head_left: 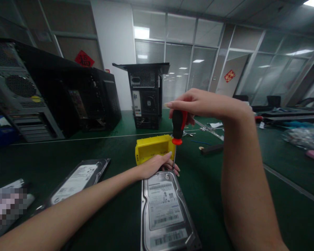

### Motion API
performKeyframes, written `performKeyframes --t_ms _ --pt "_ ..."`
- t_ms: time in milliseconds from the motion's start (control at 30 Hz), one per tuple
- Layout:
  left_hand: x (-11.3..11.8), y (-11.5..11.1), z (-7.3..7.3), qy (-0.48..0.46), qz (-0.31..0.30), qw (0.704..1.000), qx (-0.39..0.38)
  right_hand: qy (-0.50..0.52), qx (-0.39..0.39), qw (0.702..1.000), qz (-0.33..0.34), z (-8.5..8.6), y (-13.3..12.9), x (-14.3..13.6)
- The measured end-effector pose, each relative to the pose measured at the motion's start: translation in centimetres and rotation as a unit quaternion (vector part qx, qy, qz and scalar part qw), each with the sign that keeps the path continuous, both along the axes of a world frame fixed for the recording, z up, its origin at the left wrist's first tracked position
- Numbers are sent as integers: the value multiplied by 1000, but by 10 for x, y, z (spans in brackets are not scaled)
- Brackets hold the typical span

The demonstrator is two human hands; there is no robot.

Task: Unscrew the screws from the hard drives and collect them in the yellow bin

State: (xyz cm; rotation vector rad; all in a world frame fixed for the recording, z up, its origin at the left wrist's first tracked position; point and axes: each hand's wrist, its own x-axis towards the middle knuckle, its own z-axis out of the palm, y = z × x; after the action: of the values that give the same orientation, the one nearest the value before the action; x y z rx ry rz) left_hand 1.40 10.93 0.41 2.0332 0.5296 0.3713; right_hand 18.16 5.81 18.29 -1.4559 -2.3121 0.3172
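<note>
A silver hard drive point(165, 205) lies label up on the green table, reaching to the bottom edge of the head view. My right hand point(185, 104) is closed round the handle of a black and red screwdriver point(178, 126), which stands upright with its tip at the drive's far right corner. At the drive's far end rests my left hand point(158, 165), its fingers partly spread near the screwdriver's shaft; whether they grip anything is hidden. Just behind that hand sits a yellow plastic holder point(153, 146).
A second hard drive point(78, 179) lies to the left. Behind stand an open computer case point(54, 94) at left and another black case point(146, 96) at centre. A dark bar point(211, 149), loose parts and a plastic bag point(307, 139) are on the right.
</note>
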Motion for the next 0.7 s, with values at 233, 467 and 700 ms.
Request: performKeyframes --t_ms 233,467,700 --pt "0 -2 2 5 3 1000 -4 -11 14 1000 22 -1 1 -2" --pt "0 -1 0 2 -1 1000 -1 -8 5 1000 -15 -2 3 0" --pt "0 0 0 -3 -4 1000 0 32 -43 999 -3 -2 4 1"
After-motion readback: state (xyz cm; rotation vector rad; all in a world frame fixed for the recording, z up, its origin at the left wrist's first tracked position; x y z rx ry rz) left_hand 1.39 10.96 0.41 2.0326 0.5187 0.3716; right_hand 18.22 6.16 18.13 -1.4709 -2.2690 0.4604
